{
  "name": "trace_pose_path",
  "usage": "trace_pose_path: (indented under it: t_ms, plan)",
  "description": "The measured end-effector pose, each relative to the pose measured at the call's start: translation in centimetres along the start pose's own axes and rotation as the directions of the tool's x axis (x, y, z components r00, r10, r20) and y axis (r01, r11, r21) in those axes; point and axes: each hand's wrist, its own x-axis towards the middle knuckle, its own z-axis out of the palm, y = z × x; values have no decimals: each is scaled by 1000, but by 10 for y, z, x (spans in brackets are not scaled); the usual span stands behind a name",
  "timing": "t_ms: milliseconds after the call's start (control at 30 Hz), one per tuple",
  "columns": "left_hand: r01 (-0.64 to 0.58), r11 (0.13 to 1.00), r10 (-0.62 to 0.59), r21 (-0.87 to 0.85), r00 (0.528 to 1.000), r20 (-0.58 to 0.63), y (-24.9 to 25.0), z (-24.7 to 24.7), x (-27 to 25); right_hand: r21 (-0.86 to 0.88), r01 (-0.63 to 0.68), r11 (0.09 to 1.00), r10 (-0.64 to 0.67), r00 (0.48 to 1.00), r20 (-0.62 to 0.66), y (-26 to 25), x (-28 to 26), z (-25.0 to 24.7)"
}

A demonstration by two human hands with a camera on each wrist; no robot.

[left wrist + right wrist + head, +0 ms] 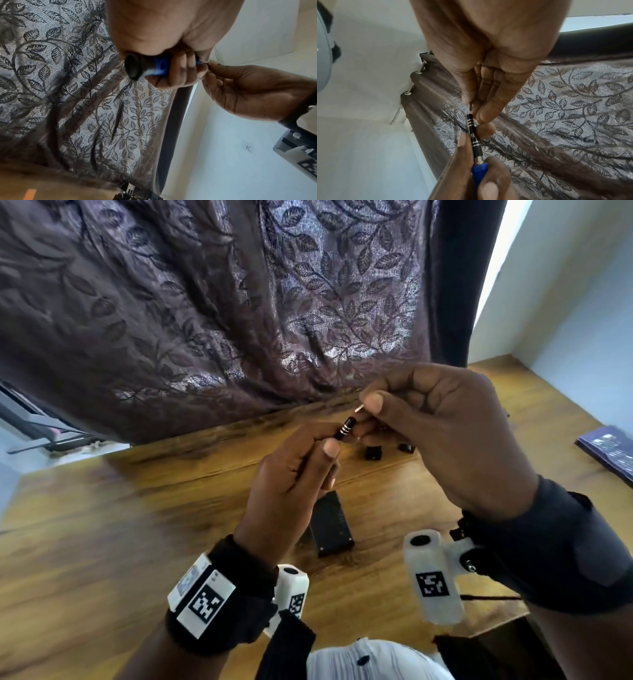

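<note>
My left hand [301, 470] grips a small screwdriver [346, 428] with a blue handle [160, 66], a black end cap [133, 67] and a black shaft ringed in silver [472, 129]. It points up and away from me above the wooden table [137, 508]. My right hand [442, 433] pinches a thin silver bit [359, 407] between thumb and forefinger, right at the open end of the shaft. The bit's lower end is hidden by my fingertips [485, 115].
A flat black box [330, 523] lies on the table under my hands, with two small dark pieces [371, 451] beyond it. A dark booklet [609, 450] lies at the right edge. A leaf-patterned curtain [239, 302] hangs over the table's far side.
</note>
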Motion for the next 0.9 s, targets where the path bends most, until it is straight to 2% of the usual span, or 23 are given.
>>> trace_pose_path:
  t_ms: [233,533,633,700,800,900]
  plan:
    - [-10,1000,10,20,999,37,-2,4,2,-143,13,990,-4,998,64,-2,1,-9]
    - [38,998,-44,56,994,97,-5,2,-3,-342,50,939,18,981,194,-6,6,-23]
    - [79,997,-81,20,990,119,-6,3,-5,-434,97,896,7,973,231,-8,5,-29]
    - [93,995,-87,-36,986,143,-4,4,-5,-481,169,860,-51,967,248,-7,3,-29]
    - [122,984,-98,-127,979,177,-2,5,-5,-445,231,865,-119,957,264,-1,1,-28]
    - [144,982,-117,-125,972,202,-3,6,-5,-429,229,874,-99,948,303,4,1,-33]
